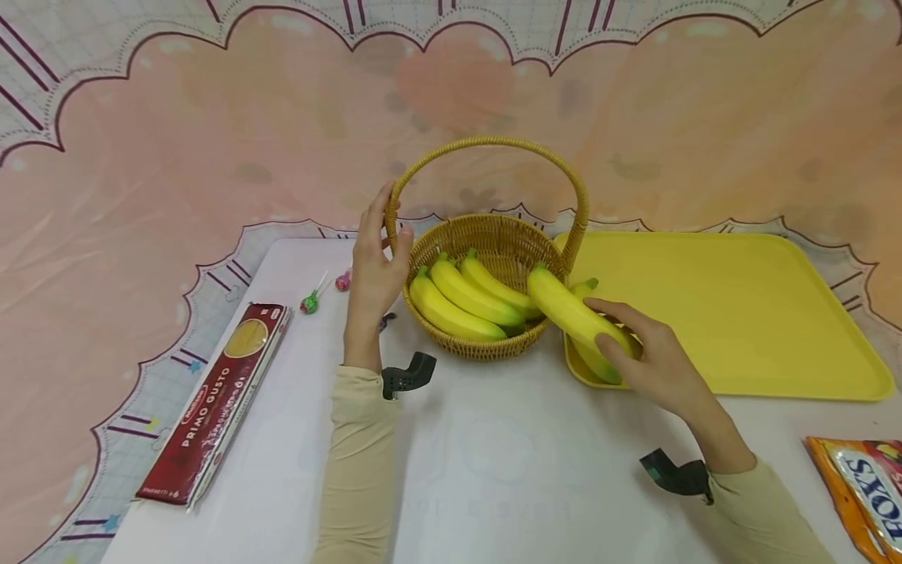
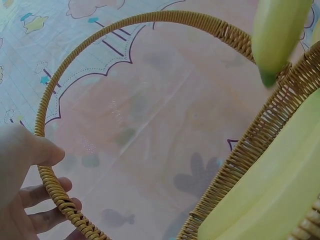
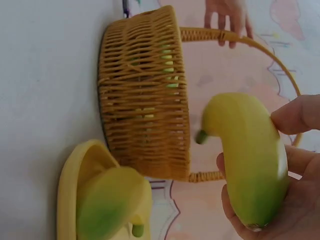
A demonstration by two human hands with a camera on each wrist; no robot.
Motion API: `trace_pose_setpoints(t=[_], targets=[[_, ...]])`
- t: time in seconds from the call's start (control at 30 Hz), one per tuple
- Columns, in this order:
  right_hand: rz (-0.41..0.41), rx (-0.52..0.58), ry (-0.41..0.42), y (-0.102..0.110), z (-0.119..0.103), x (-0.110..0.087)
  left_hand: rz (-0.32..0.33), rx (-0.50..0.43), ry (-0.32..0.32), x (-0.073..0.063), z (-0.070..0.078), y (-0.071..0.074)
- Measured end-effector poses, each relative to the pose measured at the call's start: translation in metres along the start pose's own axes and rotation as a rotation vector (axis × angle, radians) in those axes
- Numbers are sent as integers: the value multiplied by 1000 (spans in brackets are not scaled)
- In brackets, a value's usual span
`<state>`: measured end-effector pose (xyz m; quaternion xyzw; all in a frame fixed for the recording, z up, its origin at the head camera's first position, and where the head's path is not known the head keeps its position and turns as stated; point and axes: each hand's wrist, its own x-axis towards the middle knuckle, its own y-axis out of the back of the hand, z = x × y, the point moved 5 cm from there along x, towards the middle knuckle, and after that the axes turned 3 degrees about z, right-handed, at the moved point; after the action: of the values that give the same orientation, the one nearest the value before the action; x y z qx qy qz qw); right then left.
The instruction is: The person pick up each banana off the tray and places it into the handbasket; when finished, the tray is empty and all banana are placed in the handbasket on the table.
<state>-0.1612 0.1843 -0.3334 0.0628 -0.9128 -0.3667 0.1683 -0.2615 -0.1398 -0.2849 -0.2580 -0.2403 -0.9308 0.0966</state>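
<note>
A wicker basket (image 1: 479, 348) stands mid-table with several yellow bananas (image 1: 458, 294) lying in it. My left hand (image 1: 377, 270) grips the left side of its tall handle (image 2: 55, 192), thumb on one side and fingers on the other. In my right hand (image 1: 655, 356) is another banana (image 3: 250, 160), held by the thumb and fingers above the tray's left edge. Its stem end overlaps the basket's right rim in the head view. Below it, one more banana (image 3: 105, 205) lies on the yellow tray (image 1: 740, 313), partly hidden by the held one.
To the left lies a red pack of spaghetti (image 1: 218, 399). A green lollipop (image 1: 310, 302) and a pink lollipop (image 1: 343, 281) are near my left hand, and a dark wrapped sweet (image 1: 386, 320) shows behind that wrist. An orange FOX'S bag (image 1: 863, 489) sits at the right front.
</note>
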Motion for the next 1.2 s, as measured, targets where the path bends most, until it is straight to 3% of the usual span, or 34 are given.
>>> trace_pose_setpoints(t=[0.23, 0.53, 0.7, 0.97, 1.2], targets=[[-49, 69, -41, -25, -4, 35, -6, -6, 5, -1, 1, 1], [-99, 65, 42, -58, -17, 81, -7, -1, 1, -1, 0, -1], [-173, 15, 48, -75, -20, 99, -8, -4, 1, -1, 2, 0], [-249, -56, 35, -85, -20, 105, -11, -5, 4, 0, 1, 0], [-189, 23, 34, -75, -12, 91, -11, 1, 12, -2, 1, 1]])
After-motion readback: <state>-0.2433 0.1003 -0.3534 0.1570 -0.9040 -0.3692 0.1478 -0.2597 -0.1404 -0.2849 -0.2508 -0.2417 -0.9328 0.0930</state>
